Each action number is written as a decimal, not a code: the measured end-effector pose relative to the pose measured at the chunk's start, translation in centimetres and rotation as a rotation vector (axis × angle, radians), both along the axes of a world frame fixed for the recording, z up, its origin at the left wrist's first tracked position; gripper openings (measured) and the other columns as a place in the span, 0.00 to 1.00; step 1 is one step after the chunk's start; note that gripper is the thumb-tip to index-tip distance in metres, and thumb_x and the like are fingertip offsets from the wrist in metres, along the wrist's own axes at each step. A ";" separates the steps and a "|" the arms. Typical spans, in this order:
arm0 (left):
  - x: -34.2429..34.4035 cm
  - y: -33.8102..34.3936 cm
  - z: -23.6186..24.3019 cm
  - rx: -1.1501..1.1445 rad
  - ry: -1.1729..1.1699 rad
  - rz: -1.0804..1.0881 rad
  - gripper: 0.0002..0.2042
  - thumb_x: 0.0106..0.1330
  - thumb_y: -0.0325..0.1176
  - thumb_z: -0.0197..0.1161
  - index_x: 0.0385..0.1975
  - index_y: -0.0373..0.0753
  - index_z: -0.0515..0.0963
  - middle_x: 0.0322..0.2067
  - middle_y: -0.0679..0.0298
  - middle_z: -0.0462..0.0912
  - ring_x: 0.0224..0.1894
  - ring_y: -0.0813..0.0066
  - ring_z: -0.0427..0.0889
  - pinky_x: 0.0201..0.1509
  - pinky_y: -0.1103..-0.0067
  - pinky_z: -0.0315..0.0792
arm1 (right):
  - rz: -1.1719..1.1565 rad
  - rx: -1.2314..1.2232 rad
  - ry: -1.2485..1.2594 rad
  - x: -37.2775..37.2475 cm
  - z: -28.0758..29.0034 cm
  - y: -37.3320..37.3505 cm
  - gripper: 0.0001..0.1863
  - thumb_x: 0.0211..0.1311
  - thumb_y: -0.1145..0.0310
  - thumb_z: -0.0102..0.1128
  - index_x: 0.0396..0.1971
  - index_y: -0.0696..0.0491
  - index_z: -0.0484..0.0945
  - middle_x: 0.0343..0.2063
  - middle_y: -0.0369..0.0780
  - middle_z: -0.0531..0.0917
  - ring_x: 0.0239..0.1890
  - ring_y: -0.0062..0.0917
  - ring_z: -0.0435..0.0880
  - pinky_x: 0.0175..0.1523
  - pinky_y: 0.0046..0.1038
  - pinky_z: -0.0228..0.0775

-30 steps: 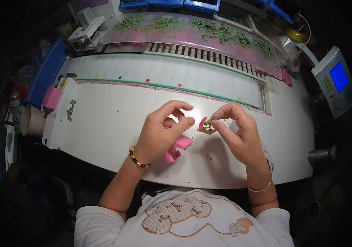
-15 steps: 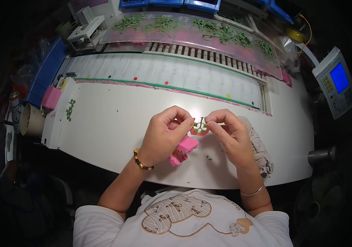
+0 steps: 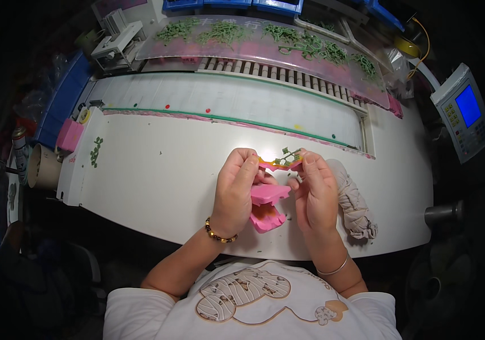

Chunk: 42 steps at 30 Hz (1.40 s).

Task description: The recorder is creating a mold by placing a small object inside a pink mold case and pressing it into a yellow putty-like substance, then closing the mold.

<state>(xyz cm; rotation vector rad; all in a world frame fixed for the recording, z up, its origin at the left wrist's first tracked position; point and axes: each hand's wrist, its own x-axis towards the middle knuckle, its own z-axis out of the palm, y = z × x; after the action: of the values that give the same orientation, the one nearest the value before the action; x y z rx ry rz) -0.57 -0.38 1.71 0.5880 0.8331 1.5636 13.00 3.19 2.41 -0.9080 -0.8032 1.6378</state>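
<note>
My left hand [image 3: 236,187] is closed on a pink rubber mould [image 3: 269,194], whose thick halves gape apart below the fingers. From that mould a thin pink flap [image 3: 276,166] with yellowish edging stretches between my two hands. My right hand [image 3: 317,190] pinches the flap's right end. A small green branched piece, like a wax casting [image 3: 289,156], stands up from the flap near my right fingertips. Whether those fingertips also touch the green piece is hidden. Beyond my right wrist, a rolled beige cloth [image 3: 356,207] lies on the white table.
Behind the table top [image 3: 163,181] runs a pale conveyor belt [image 3: 197,93] with small coloured dots. A clear shelf [image 3: 242,48] above it carries heaps of green pieces. More green pieces [image 3: 96,152] lie at left. A control panel [image 3: 466,107] stands right, a blue bin [image 3: 64,96] left.
Both hands have turned and the pink flap is now bent flatter, with the green piece lifting up from it. My left hand has moved slightly right. The belt's dots have shifted left.
</note>
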 end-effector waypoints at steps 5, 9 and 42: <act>0.3 -0.2 -0.4 0.000 0.007 0.025 0.10 0.74 0.37 0.46 0.39 0.36 0.65 0.28 0.67 0.71 0.27 0.78 0.79 0.31 0.83 0.74 | 0.009 -0.072 0.190 -0.3 0.2 -0.1 0.12 0.71 0.65 0.50 0.44 0.58 0.73 0.38 0.37 0.79 0.36 0.16 0.77 0.36 0.18 0.72; 0.0 -0.2 -0.8 -0.013 0.040 0.051 0.10 0.75 0.37 0.46 0.39 0.36 0.66 0.27 0.67 0.71 0.28 0.80 0.78 0.32 0.83 0.75 | 0.169 -0.088 0.211 0.5 0.0 0.2 0.12 0.72 0.65 0.49 0.43 0.59 0.73 0.40 0.39 0.79 0.38 0.18 0.79 0.37 0.19 0.74; -2.0 -0.5 0.5 0.167 0.828 -0.060 0.04 0.66 0.25 0.57 0.34 0.30 0.74 0.28 0.68 0.78 0.29 0.89 0.74 0.33 0.88 0.70 | 0.412 0.255 -0.412 1.7 1.1 1.4 0.05 0.61 0.74 0.63 0.35 0.58 0.77 0.34 0.31 0.76 0.36 0.11 0.74 0.39 0.16 0.72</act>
<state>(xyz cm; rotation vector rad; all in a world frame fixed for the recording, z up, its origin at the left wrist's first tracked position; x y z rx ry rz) -2.59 -0.84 2.21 1.4179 1.2770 1.3264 14.68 4.60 3.54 -0.9520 -1.5302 1.6598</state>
